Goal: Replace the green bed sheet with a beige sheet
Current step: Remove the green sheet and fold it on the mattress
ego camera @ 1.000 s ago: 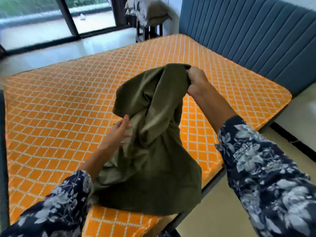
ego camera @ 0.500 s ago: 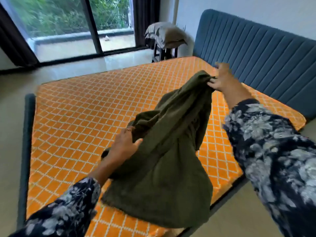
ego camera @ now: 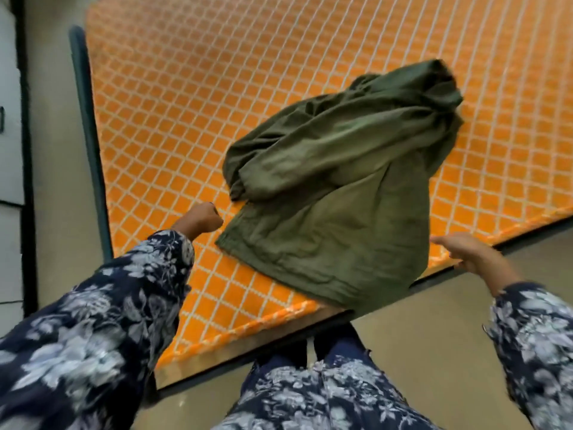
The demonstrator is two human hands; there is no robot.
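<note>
- A head-worn camera looks steeply down at a bare orange mattress (ego camera: 173,125) with a white diamond lattice, set in a dark bed frame (ego camera: 90,141).
- The green bed sheet (ego camera: 338,193) lies bundled on the mattress near its close edge. Its lower hem hangs slightly over that edge, just ahead of the person's legs.
- The bundle's long axis runs diagonally, from the flat lower part near the person up and away to a bunched peak at the far right.
- The left hand (ego camera: 200,217) hovers just left of the sheet's near-left corner. Its fingers are curled into a loose fist, with nothing visibly held. It is close to the cloth but appears apart from it.
- The right hand (ego camera: 465,252) is at the mattress edge just right of the sheet's lower right side. Its fingers are loosely extended and blurred, holding nothing.
- The sheet lies between the two hands, about equally near to each. Both would need to close inward to gather it.
- No beige sheet is in view, so the replacement step looks not yet begun.
- Beige floor (ego camera: 434,352) shows beside the bed.
</note>
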